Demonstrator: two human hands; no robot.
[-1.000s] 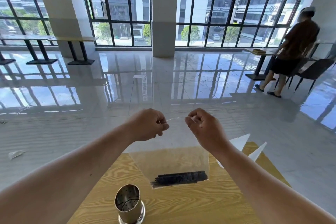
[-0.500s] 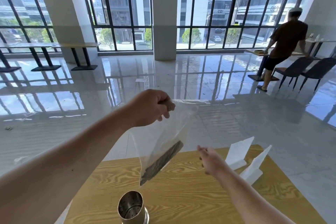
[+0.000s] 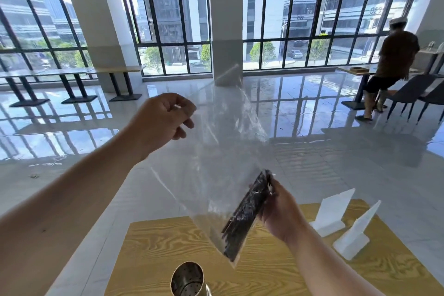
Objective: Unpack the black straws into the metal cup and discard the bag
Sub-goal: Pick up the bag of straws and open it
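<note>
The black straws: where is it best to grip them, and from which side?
Probably round the middle of the black straws, from the right, through the bag, as the right hand does: the bundle is long and tilted, so a middle grip likely keeps it balanced.

Two white stands (image 3: 332, 212) sit on the wooden table (image 3: 163, 245), chairs (image 3: 412, 90) beyond.

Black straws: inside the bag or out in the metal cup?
Inside the bag: the black straws lie bundled behind its clear plastic, held by the right hand.
</note>
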